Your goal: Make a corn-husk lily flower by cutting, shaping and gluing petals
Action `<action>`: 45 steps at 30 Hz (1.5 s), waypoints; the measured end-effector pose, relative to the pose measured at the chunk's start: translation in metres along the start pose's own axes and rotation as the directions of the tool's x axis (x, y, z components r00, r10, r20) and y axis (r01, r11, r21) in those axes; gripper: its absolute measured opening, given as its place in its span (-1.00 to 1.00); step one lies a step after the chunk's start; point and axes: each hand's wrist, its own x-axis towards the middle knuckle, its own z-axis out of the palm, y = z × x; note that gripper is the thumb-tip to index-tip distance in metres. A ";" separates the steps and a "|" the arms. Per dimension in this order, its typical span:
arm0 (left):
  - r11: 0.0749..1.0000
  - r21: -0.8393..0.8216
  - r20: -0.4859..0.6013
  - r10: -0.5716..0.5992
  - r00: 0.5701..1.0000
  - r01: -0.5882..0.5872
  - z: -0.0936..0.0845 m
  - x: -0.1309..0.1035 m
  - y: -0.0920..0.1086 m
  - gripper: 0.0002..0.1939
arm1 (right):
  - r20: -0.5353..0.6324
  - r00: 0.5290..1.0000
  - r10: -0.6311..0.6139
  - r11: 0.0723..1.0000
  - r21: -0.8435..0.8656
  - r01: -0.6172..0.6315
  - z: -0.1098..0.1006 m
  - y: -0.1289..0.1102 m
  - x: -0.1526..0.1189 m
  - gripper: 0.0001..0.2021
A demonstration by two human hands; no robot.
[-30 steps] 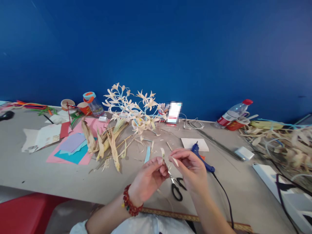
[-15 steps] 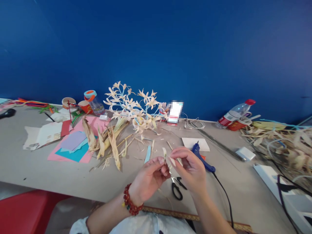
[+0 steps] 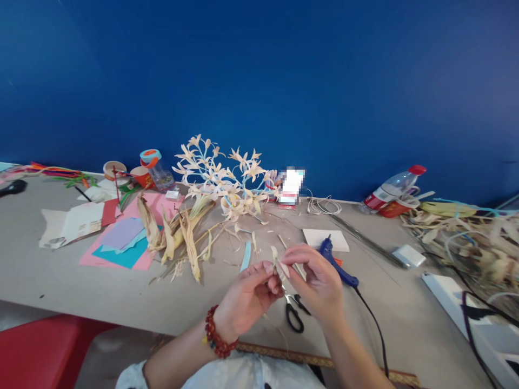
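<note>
**Petal (image 3: 285,269) sitting pinched in the right hand (image 3: 318,275), close to a flower piece (image 3: 274,253)**

On my remote feed, I'm seeing both hands working over the bench (image 3: 121,294), with 12 o'clock pointing at the blue wall (image 3: 259,81). My right hand is gripping the pale petal between thumb and fingers; my left hand (image 3: 257,286) is closing its fingertips on the small, upright flower piece at the petal's 11 o'clock. I cannot tell whether the two are touching. From the hands, black-handled scissors (image 3: 288,307) are lying at nearly 6 o'clock, a blue glue gun (image 3: 340,269) is resting at 3, dry husks (image 3: 172,246) are lying between 9 and 10, and a spray of pale flowers (image 3: 213,173) is standing at 11.
</note>
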 end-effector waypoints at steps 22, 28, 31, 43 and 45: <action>0.999 -0.024 0.007 -0.033 0.999 0.034 -0.001 -0.003 0.000 -0.83 | -0.010 0.999 0.043 0.998 -0.048 -0.043 0.001 0.001 -0.007 -0.83; 0.999 -0.018 0.012 -0.033 0.999 0.033 0.000 -0.002 0.000 -0.79 | 0.008 0.998 0.058 0.997 -0.043 -0.057 0.003 0.001 -0.007 -0.85; 0.999 -0.024 0.011 -0.028 1.000 0.028 0.001 -0.002 0.000 -0.81 | -0.002 0.998 0.058 0.998 -0.024 -0.058 0.002 -0.001 -0.007 -0.84; 1.000 -0.019 0.024 -0.024 0.999 0.024 0.001 -0.003 0.000 -0.83 | 0.005 0.997 0.075 0.997 0.003 -0.075 0.003 -0.002 -0.004 -0.83; 1.000 -0.003 0.023 -0.014 1.000 0.014 0.002 -0.003 0.000 -0.82 | 0.007 0.996 0.087 0.996 0.013 -0.088 0.004 -0.002 -0.004 -0.84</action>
